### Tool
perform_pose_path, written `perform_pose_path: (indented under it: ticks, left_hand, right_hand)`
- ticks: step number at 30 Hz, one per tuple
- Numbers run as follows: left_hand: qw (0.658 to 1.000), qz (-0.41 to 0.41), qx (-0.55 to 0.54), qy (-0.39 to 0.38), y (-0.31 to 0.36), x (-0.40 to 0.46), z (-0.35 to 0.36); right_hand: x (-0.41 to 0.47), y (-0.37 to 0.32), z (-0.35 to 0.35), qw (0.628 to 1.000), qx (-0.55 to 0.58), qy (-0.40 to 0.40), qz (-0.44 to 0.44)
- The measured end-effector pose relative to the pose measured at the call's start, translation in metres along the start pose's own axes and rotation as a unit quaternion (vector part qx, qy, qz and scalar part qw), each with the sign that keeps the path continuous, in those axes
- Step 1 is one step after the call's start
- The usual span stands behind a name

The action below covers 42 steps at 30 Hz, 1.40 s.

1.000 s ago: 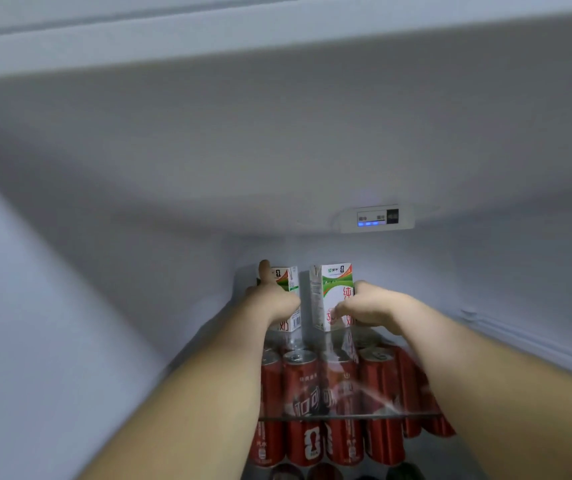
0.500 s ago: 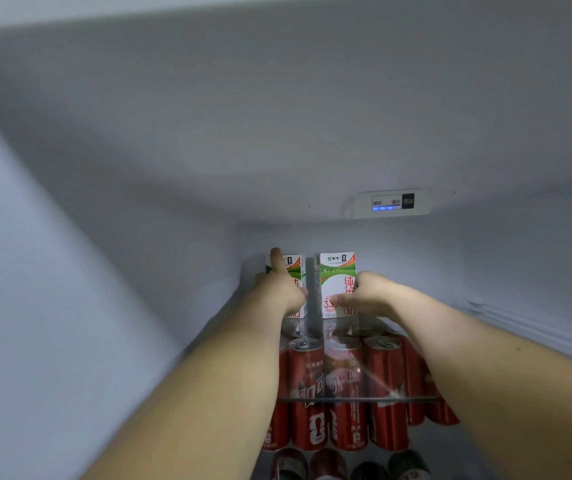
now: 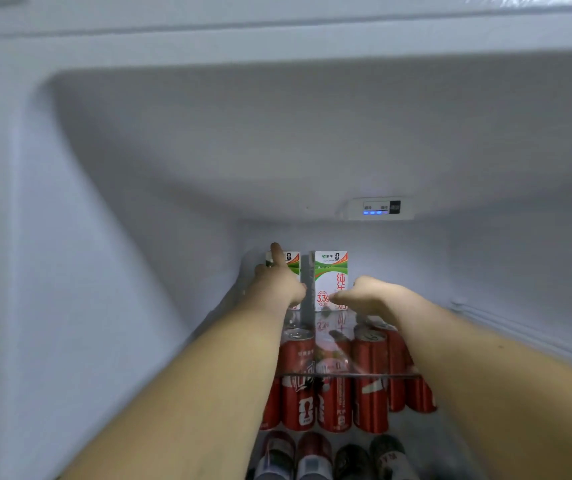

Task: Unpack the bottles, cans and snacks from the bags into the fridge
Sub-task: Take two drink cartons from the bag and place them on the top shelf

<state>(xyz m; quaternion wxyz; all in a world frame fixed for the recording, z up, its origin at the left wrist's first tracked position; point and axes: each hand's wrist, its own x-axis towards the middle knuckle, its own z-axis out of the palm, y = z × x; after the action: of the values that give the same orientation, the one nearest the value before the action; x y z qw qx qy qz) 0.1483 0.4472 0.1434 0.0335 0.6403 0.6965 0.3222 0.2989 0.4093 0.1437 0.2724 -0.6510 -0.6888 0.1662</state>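
Two upright milk cartons [image 3: 331, 278], top shelf

Dim, bluish, soft light; wide-angle bending at the edges, perhaps slight blur on the lowest bottles [image 3: 315, 455].

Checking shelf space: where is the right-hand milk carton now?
Head view, centre: the right milk carton stands upright on the glass shelf, beside the left carton, the right hand at its front.
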Motion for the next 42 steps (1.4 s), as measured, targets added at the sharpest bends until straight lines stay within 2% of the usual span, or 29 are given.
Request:
perform_pose_path:
  ticks: [4,8,11,14,16,18,21,26,34,38,42]
  left_hand:
    - [0.994,0.043,0.084,0.047,-0.004,-0.024,-0.019]
    - [0.988,0.106,0.086,0.069,-0.006,-0.059,-0.035]
    - [0.989,0.126,0.07,0.045,0.001,-0.095,-0.046]
    - [0.988,0.149,0.034,0.027,0.004,-0.14,-0.051]
    - [0.983,0.175,-0.014,0.046,-0.003,-0.184,-0.05]
    - [0.977,0.192,-0.054,0.074,-0.016,-0.239,-0.044]
    - [0.974,0.21,-0.053,0.061,-0.032,-0.305,-0.029]
    - [0.978,0.205,0.02,0.008,-0.051,-0.331,0.003]
    - [0.98,0.197,0.001,-0.038,-0.054,-0.344,0.012]
    - [0.975,0.218,-0.017,-0.044,-0.057,-0.347,0.02]
    - [0.964,0.25,-0.017,-0.09,-0.056,-0.345,0.024]
  right_hand:
    - [-0.054,-0.012,-0.008,0.976,-0.205,-0.068,0.011]
    - [-0.097,-0.006,-0.017,0.97,-0.232,-0.064,0.023]
    - [-0.12,0.003,-0.024,0.979,-0.204,-0.007,0.017]
    - [-0.157,0.013,-0.029,0.965,-0.243,0.093,-0.021]
    - [-0.196,0.021,-0.022,0.957,-0.238,0.158,-0.053]
    - [-0.238,0.033,-0.006,0.957,-0.215,0.183,-0.066]
    - [-0.289,0.058,0.025,0.968,-0.209,0.132,-0.031]
    - [-0.312,0.093,0.052,0.981,-0.186,0.055,0.023]
    - [-0.335,0.103,0.051,0.986,-0.162,0.027,0.033]
    - [-0.343,0.103,0.054,0.987,-0.153,0.034,0.03]
    - [-0.353,0.103,0.06,0.985,-0.157,0.03,0.057]
